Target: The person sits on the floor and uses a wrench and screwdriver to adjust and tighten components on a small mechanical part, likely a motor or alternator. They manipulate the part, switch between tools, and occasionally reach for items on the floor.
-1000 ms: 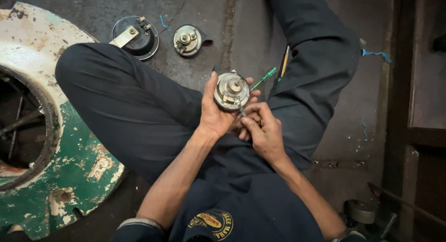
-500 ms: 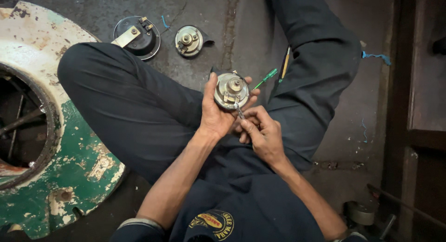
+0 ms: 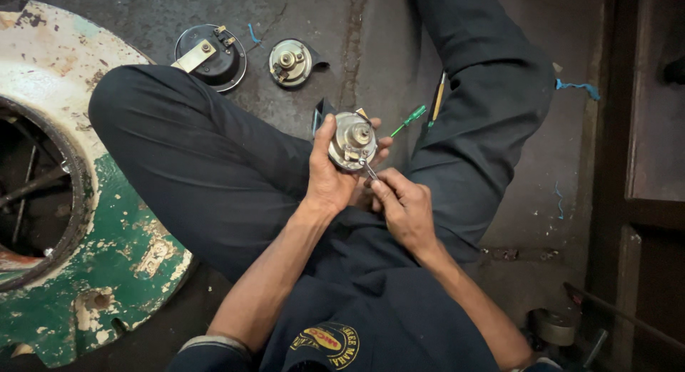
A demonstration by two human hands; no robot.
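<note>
I sit cross-legged on a concrete floor in dark trousers. My left hand [image 3: 330, 173] grips a small round metal mechanism [image 3: 352, 139], its open side facing up, over my lap. My right hand [image 3: 401, 203] pinches a thin metal tool [image 3: 369, 170] whose tip touches the lower edge of that mechanism. The fingers hide most of the tool's handle.
On the floor beyond my knee lie a black round housing with a metal bracket [image 3: 211, 56] and a second small round metal part [image 3: 290, 62]. A green-handled screwdriver [image 3: 409, 118] rests by my right leg. A large worn green-and-white circular casting [image 3: 85, 229] stands at left, dark wooden furniture [image 3: 642, 200] at right.
Both hands and the mechanism stay almost in place; the view has shifted slightly. The right hand's tool remains at the mechanism's lower edge.
</note>
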